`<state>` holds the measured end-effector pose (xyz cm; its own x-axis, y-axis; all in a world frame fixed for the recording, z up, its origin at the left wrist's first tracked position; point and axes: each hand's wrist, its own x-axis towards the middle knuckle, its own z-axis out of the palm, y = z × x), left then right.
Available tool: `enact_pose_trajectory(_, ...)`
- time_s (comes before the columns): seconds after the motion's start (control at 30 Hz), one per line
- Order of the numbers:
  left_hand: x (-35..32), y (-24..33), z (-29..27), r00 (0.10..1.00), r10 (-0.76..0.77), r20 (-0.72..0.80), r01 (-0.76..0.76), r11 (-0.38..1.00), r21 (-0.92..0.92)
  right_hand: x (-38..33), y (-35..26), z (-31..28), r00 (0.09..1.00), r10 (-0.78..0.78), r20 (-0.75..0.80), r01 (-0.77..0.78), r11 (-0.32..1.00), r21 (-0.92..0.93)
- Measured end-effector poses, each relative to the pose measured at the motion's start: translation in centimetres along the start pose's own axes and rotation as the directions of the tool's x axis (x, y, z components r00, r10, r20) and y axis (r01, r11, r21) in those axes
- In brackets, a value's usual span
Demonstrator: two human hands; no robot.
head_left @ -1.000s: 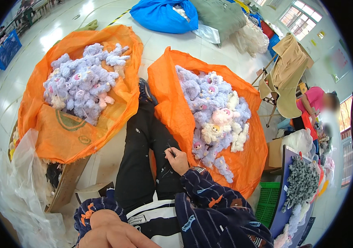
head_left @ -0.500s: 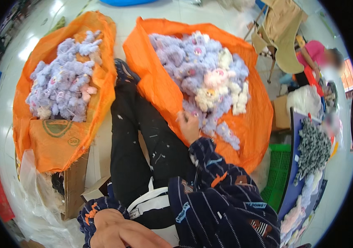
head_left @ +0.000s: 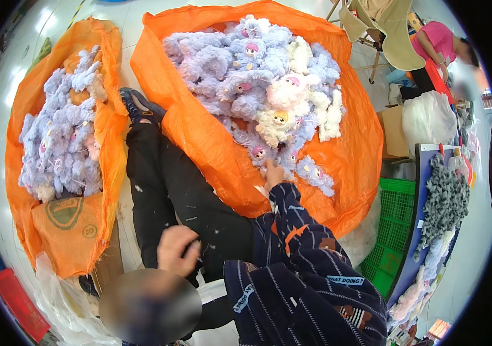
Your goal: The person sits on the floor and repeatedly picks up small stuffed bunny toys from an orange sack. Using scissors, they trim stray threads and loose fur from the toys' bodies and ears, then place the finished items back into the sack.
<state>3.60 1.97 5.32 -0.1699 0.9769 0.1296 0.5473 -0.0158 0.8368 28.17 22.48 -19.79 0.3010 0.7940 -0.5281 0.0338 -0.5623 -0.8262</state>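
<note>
My right hand [head_left: 275, 175] reaches to the near edge of a heap of fluffy plush dolls in the right orange woven sack [head_left: 338, 196]. One finger points out and touches, or nearly touches, a lavender plush doll [head_left: 259, 153]; nothing shows in its grip. Another lavender doll [head_left: 315, 175] lies just right of the hand. Farther up the heap are a pink doll [head_left: 287, 92] and a cream one [head_left: 276, 124]. Above my thigh, my left hand [head_left: 178, 251] is slightly blurred, thumb apart from loosely curled fingers, with nothing visible in it. A grey blur covers the area below its wrist.
A second orange sack [head_left: 73, 225] with lavender plush stands left of my legs. On the right are green crates [head_left: 393, 222], a blue-sided table [head_left: 410, 230] bearing grey plush [head_left: 445, 196], and a cardboard box [head_left: 393, 135]. A person in pink [head_left: 433, 40] sits beyond.
My left hand has risen from my lap to above my thigh. My right hand has moved slightly right, to the near dolls. The view has shifted, bringing the right sack closer.
</note>
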Motion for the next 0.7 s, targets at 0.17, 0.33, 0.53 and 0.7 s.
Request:
enact_pose_trajectory(0.17, 0.1, -0.8, 5.7, 0.95, 0.167, 0.265, -0.169, 0.985, -0.013, 6.4, -2.1, 0.0, 0.983, 0.085, -0.164, -0.079, 0.996, 0.041)
enact_pose_trajectory(0.33, 0.4, -1.8, 6.5, 0.93, 0.202, 0.306, -0.218, 0.976, 0.019, 9.3, 0.4, 1.2, 0.869, -0.464, -0.173, 0.286, 0.756, -0.589)
enact_pose_trajectory(0.53, 0.3, -1.9, 6.4, 0.932, 0.214, 0.294, -0.229, 0.973, 0.017, 5.0, -4.5, 1.7, 0.846, -0.522, -0.112, 0.356, 0.709, -0.609)
enact_pose_trajectory(0.7, 1.3, -0.8, 5.4, 0.956, 0.097, 0.277, -0.06, 0.988, -0.14, -0.8, -9.1, -0.4, 0.887, -0.45, 0.104, 0.462, 0.857, -0.23)
